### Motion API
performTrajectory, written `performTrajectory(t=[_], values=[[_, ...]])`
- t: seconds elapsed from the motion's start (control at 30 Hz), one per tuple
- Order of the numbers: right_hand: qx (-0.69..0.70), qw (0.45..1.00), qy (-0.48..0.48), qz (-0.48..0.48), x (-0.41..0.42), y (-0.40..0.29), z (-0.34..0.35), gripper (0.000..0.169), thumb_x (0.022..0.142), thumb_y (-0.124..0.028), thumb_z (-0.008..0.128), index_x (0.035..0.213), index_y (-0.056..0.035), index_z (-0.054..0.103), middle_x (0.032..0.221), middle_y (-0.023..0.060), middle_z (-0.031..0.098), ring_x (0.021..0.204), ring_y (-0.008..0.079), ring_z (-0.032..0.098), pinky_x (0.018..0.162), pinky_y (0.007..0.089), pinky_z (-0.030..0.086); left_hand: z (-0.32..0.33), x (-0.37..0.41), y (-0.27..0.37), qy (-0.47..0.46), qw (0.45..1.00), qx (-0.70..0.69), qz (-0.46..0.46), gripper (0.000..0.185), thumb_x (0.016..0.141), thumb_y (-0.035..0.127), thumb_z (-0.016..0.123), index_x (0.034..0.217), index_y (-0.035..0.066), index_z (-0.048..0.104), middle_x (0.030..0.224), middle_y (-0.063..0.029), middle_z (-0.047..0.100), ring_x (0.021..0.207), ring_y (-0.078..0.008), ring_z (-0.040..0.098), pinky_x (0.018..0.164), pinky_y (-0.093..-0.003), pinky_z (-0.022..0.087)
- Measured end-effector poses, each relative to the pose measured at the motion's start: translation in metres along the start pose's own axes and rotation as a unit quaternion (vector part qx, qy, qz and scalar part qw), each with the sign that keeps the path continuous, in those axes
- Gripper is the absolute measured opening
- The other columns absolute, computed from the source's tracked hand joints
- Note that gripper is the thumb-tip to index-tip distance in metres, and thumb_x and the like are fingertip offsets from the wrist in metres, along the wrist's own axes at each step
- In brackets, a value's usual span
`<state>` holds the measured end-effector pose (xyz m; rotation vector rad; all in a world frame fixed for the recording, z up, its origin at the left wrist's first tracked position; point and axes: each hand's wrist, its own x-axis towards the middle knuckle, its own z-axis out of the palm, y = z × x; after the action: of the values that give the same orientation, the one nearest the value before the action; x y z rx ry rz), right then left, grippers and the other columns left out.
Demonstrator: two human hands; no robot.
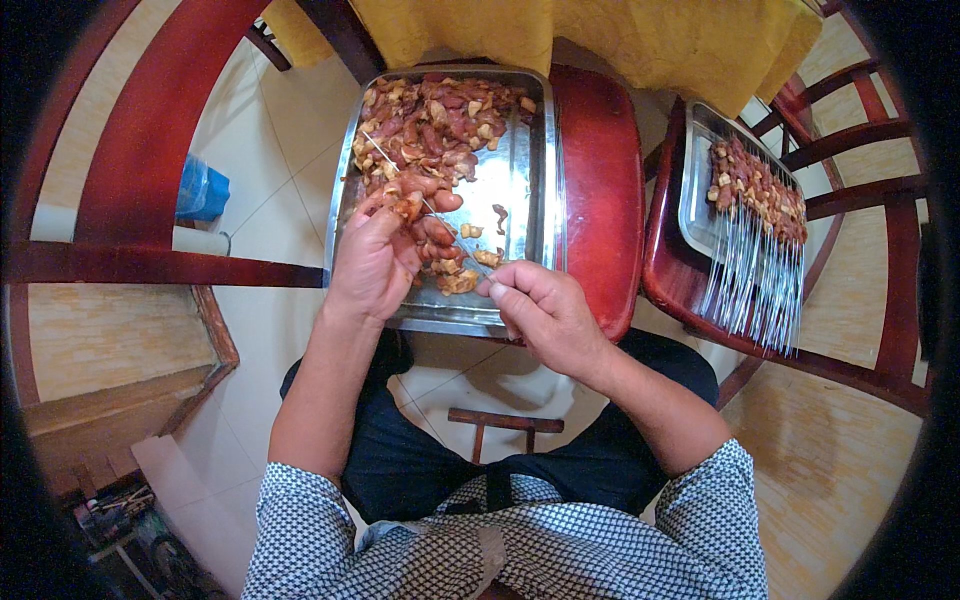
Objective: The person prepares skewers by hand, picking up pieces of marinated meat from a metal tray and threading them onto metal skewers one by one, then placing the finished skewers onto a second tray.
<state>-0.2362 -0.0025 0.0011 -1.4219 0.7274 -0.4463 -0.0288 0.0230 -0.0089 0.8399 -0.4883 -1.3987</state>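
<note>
Over a metal tray of raw meat pieces, both my hands work on one thin metal skewer. My right hand grips the skewer's lower end between thumb and fingers, near the tray's front edge. The skewer slants up and to the left, its tip standing out above my left hand. Between the left thumb and fingers sits a piece of meat, with the skewer running through or just behind it; which, I cannot tell. A few loose pale and brown chunks lie on the tray beneath.
The tray rests on a red wooden chair seat. To the right, another chair bears a second metal tray with a row of loaded skewers, handles jutting over the edge. A yellow cloth hangs behind. A blue bin stands left.
</note>
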Motion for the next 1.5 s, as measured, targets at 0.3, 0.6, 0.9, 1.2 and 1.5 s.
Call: performTrajectory(t=[0.3,0.6,0.9,1.2,1.5], values=[[-0.023,1.0,-0.01,0.001,0.002,0.008,0.002,0.018,0.093,-0.016,0.05,0.088,-0.0004,0.058,0.06,0.0026,0.052,0.054,0.0098,0.052,0.05,0.027,0.042,0.001,-0.002,-0.008,0.024,0.997,0.049,-0.045,0.027,0.096,0.02,0.044,0.109,-0.001,0.053,0.097,-0.0187,0.064,0.072,-0.0208,0.065,0.062,-0.0335,0.057],[-0.032,0.999,-0.003,-0.003,0.002,0.008,0.002,0.018,0.092,-0.015,0.052,0.087,0.0002,0.058,0.061,0.0036,0.052,0.055,0.0104,0.051,0.051,0.0276,0.042,0.007,-0.002,-0.008,0.045,0.996,0.034,-0.065,0.027,0.099,0.022,0.037,0.106,0.001,0.052,0.094,-0.0179,0.064,0.067,-0.0188,0.065,0.058,-0.03,0.055],[-0.08,0.997,0.002,-0.006,0.002,0.011,0.003,0.017,0.09,-0.015,0.054,0.087,0.0003,0.059,0.064,0.0106,0.057,0.057,0.0169,0.055,0.054,0.0323,0.044,-0.001,-0.003,-0.007,0.022,0.997,0.05,-0.061,0.034,0.099,0.025,0.035,0.11,-0.003,0.051,0.096,-0.0194,0.063,0.075,-0.0225,0.065,0.065,-0.035,0.057],[-0.123,0.992,0.0,-0.015,-0.001,0.008,0.002,0.017,0.089,-0.016,0.054,0.085,0.0004,0.058,0.063,0.015,0.056,0.058,0.0246,0.059,0.055,0.036,0.046,0.009,-0.008,-0.003,0.027,0.995,0.064,-0.065,0.026,0.096,0.022,0.045,0.106,0.0,0.053,0.092,-0.0169,0.065,0.067,-0.017,0.064,0.059,-0.0301,0.055],[-0.124,0.992,0.006,-0.022,0.0,0.007,0.005,0.016,0.089,-0.015,0.054,0.087,0.0008,0.058,0.064,0.0148,0.057,0.058,0.0233,0.058,0.056,0.0347,0.046,0.008,-0.009,-0.002,0.016,0.997,0.041,-0.059,0.027,0.096,0.023,0.045,0.107,-0.001,0.053,0.095,-0.018,0.064,0.068,-0.0168,0.064,0.061,-0.03,0.056]])
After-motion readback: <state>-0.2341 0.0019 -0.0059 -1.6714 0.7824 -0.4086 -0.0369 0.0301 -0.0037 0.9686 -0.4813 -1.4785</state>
